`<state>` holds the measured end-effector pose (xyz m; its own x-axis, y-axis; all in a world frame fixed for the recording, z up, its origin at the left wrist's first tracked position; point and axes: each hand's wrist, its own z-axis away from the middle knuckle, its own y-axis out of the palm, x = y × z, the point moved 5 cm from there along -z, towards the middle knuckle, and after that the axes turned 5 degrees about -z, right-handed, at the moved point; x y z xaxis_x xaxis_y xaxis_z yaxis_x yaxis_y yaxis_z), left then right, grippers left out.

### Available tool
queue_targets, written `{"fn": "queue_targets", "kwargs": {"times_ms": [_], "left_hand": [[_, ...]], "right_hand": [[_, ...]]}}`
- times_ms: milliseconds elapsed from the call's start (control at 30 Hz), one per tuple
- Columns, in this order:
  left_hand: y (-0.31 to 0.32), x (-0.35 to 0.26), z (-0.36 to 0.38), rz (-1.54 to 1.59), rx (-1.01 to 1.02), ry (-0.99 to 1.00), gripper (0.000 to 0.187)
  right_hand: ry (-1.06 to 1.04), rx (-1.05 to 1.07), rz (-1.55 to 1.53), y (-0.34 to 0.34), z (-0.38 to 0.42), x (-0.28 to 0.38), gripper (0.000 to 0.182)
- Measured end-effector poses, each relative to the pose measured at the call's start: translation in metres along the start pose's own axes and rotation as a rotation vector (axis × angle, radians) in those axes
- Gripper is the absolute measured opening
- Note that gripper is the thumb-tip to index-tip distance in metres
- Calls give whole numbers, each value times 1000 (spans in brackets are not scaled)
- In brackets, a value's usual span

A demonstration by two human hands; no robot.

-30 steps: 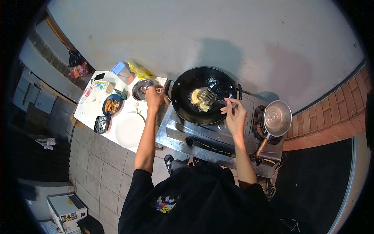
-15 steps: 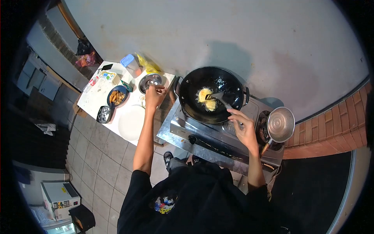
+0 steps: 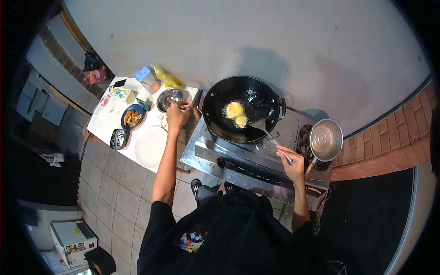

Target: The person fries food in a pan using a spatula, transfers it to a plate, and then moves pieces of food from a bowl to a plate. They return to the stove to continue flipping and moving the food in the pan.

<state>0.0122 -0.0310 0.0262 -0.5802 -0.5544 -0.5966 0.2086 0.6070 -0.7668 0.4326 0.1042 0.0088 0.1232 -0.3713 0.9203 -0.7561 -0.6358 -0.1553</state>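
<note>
Golden pieces sizzle in your wok, spatula at their edge

Your right hand [image 3: 292, 163] is closed around the handle of a metal spatula [image 3: 271, 136], its blade inside the black, glossy, round wok [image 3: 214, 103]. Two pale-gold, rough-edged pieces [image 3: 235, 110] lie there in bubbling oil. Your left hand [image 3: 178, 117], left of the wok, has bent fingers at the near rim of a shiny steel bowl [image 3: 159, 103]; you can't tell whether they pinch anything. Farther left of the wok, on the white desk [image 3: 104, 124], sit a smooth round plate [image 3: 150, 149], a dark-blue bowl [image 3: 123, 118] of browned food [image 3: 132, 118] and a black, squarish container [image 3: 118, 139] with whitish contents. Right of the wok stands a dented metal saucepan [image 3: 326, 140] with a wooden handle.
</note>
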Motion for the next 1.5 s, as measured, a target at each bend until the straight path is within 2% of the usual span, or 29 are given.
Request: {"fn": "queue_targets", "kwargs": {"times_ms": [233,300,367,433,500,567,733,833,933,1033,1233,1500], "left_hand": [[6,-40,-23,-146,-29,139,34],[11,-45,-29,-175,7,146,35],[18,-46,-31,-186,15,152,36],[25,-45,-33,-223,-21,160,35],[31,-43,-36,-250,-25,137,35],[28,-46,-33,-283,-62,82,33],[28,-43,-36,-219,-41,5,35],[31,-35,-40,-235,4,-60,41],[32,-34,-39,-168,11,-54,40],[28,-39,-36,-230,-41,21,34],[27,-47,-33,-292,-36,106,31],[25,-37,-37,-219,-14,81,33]], "right_hand": [[83,-77,97,-12,13,-2,36],[-34,11,414,-14,17,-1,39],[12,13,423,-16,22,-6,36],[11,24,677,-15,25,-6,33],[31,-19,742,-15,28,-14,34],[163,-66,831,-15,31,-24,36],[187,-176,968,-4,39,-39,37],[310,-208,996,-3,47,-53,38],[340,-207,1005,-2,52,-58,38],[330,-221,1014,-4,54,-66,39],[304,-261,1064,-6,54,-69,44],[311,-277,1077,-8,51,-51,47]]}}
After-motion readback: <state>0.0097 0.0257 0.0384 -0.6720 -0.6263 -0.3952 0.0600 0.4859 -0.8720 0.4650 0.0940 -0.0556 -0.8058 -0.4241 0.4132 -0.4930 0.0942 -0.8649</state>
